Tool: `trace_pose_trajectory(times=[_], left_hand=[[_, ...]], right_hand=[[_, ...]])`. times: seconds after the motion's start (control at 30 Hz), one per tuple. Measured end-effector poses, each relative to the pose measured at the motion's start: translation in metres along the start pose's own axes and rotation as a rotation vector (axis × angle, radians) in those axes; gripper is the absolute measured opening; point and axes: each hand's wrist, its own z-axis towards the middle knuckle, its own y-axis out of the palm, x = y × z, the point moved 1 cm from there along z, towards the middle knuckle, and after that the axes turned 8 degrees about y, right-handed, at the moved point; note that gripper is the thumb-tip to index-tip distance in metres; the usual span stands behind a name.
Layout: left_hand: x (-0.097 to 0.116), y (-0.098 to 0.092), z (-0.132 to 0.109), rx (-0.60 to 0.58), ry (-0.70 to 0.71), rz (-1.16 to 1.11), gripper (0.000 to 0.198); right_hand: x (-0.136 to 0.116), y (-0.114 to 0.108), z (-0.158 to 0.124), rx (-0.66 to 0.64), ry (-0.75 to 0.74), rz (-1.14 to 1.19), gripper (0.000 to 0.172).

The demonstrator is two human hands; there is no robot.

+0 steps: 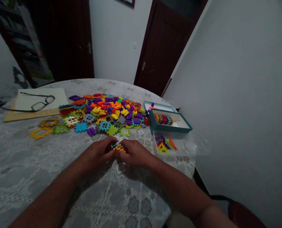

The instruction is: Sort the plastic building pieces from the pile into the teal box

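Note:
My left hand [103,150] and my right hand [133,152] meet near the middle of the table, both closed around a small stack of colorful plastic building pieces [118,147]. Blue, yellow and orange edges of the stack show between my fingers; its lower part is hidden by them. White square lattice pieces [121,168] lie on the tablecloth close to my hands. Just beyond is a large heap of interlocking plastic pieces [112,109] in purple, orange, yellow, blue and green.
On the right, a teal box [170,127] holds a row of colorful pieces, with a clear plastic container [185,147] in front of it. Eyeglasses [39,106] rest on papers [17,115] at the left. Yellow frame pieces [40,136] lie left of the heap.

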Motion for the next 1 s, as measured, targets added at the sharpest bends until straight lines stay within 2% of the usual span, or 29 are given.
trace_pose_trajectory(times=[0.13,0.27,0.33,0.4,0.5,0.57,0.63,0.67,0.73,0.83,1.0], left_hand=[[0.007,-0.002,0.000,-0.019,0.026,-0.024,0.033],[0.017,-0.002,0.001,-0.019,0.062,-0.045,0.034],[0.018,-0.003,0.001,-0.005,0.085,-0.057,0.035],[0.015,-0.005,0.000,0.032,0.094,-0.071,0.037],[0.007,-0.010,-0.001,0.116,0.073,-0.045,0.044],[0.002,-0.013,-0.002,0.159,0.053,-0.005,0.046],[0.000,-0.016,-0.002,0.182,0.049,0.025,0.045],[0.001,-0.017,-0.002,0.185,0.054,0.034,0.044],[0.002,-0.017,-0.002,0.179,0.069,0.046,0.044],[0.004,-0.016,-0.001,0.164,0.079,0.070,0.043],[0.003,-0.017,-0.001,0.182,0.045,0.125,0.044]], right_hand=[[0.001,-0.004,-0.002,-0.016,0.049,-0.061,0.015],[0.002,-0.006,-0.008,-0.018,0.023,-0.082,0.017],[0.002,-0.014,-0.013,-0.028,0.019,-0.086,0.016],[0.007,-0.034,-0.017,-0.007,0.024,-0.087,0.011],[0.029,-0.092,-0.017,0.163,0.066,-0.108,0.007],[0.057,-0.143,-0.013,0.378,0.178,-0.176,0.010],[0.090,-0.191,-0.006,0.561,0.372,-0.270,0.017],[0.108,-0.212,-0.002,0.581,0.507,-0.296,0.021],[0.141,-0.239,0.005,0.496,0.815,-0.279,0.027],[0.174,-0.250,0.011,0.399,1.016,-0.250,0.023],[0.197,-0.233,0.018,0.336,1.159,-0.182,0.022]])
